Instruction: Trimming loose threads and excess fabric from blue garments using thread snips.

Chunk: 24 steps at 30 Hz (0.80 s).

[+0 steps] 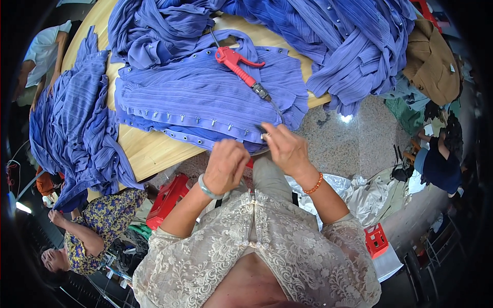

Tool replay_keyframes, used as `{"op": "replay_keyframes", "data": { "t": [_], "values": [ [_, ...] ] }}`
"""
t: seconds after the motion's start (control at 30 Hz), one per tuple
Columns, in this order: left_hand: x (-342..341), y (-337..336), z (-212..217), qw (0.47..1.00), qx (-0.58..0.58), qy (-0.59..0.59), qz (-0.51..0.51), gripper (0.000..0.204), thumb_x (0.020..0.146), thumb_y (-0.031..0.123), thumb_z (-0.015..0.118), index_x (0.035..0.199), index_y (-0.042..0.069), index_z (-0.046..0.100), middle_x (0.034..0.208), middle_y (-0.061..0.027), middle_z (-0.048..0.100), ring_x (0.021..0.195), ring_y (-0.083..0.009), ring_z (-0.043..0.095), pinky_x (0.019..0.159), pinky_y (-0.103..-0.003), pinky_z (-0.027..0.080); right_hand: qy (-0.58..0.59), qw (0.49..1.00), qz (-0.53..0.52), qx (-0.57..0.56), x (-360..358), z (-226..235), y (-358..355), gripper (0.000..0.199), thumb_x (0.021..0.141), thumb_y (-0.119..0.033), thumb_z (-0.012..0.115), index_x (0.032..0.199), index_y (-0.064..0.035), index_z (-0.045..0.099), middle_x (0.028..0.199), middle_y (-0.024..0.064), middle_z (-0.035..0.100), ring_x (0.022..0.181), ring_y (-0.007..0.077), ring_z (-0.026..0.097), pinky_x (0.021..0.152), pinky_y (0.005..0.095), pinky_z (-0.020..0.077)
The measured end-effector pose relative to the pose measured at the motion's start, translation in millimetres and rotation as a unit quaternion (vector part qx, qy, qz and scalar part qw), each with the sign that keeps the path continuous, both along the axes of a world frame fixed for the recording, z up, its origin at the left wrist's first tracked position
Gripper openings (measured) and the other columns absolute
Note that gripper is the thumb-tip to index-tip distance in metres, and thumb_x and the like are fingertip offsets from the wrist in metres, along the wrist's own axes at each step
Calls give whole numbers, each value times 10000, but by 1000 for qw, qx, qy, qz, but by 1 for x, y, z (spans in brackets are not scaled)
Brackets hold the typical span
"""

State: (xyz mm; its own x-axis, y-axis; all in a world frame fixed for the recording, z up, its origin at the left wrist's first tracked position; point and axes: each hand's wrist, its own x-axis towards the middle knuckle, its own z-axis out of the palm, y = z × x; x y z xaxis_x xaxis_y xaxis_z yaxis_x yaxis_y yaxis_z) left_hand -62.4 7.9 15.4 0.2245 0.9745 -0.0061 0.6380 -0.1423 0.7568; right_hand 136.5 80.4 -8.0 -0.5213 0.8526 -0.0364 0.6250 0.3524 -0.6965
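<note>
A blue-purple ribbed knit garment [190, 97] lies flat on the table, with hook fasteners along one band and metal eyelets along another. Just off its near edge, my left hand [223, 165] is closed with the fingers curled; whatever they hold is hidden. My right hand [287, 151] pinches thumb and fingers together beside the garment's near right corner. A small dark blurred thing shows at those fingertips, too unclear to name. Across the garment rests a red air blow gun [239, 68] with a dark nozzle and hose fitting, apart from both hands.
Heaped blue-purple garments [154, 31] cover the back of the wooden table [154, 154], with another pile [77, 118] at left. At lower left a person in a floral dress [105, 220] holds a garment's edge. Red plastic crates [168, 201] stand below; silvery sheeting [354, 197] lies at right.
</note>
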Motion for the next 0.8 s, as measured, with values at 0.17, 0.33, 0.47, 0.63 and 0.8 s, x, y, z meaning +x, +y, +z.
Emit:
{"op": "replay_keyframes", "data": {
  "t": [0.17,0.33,0.47,0.63,0.8],
  "values": [
    [5,0,-2,997,16,61,-45,207,778,122,770,905,67,617,914,-84,579,828,-275,540,720,-395,376,-26,996,-83,-26,34,-23,13,308,913,-205,644,1202,-103,614,873,104,625,673,332,650,576,416,515],
    [8,34,-6,981,113,145,63,254,779,133,756,993,78,631,954,-91,580,850,-291,536,726,-409,390,-11,998,-66,-18,31,-15,21,329,907,-141,651,1231,-99,617,859,111,618,685,300,632,593,399,486],
    [10,37,-38,977,109,183,-12,164,735,173,573,860,68,564,964,-142,516,866,-298,512,729,-421,381,15,998,-60,-14,33,-22,15,343,910,-115,630,1251,-82,612,892,135,631,722,326,634,613,413,490],
    [21,24,-57,954,145,259,-36,244,754,195,560,942,43,589,1009,-124,534,915,-257,511,774,-364,389,-6,999,-43,-22,44,-25,5,330,904,-152,644,1224,-75,614,873,136,622,725,350,643,621,439,492],
    [24,7,-52,980,79,182,18,217,742,96,628,949,62,571,1015,-115,538,924,-288,510,805,-388,386,6,999,-26,-21,42,-20,0,321,893,-104,649,1210,-59,621,831,121,595,669,299,615,620,396,484]
  ]
}}
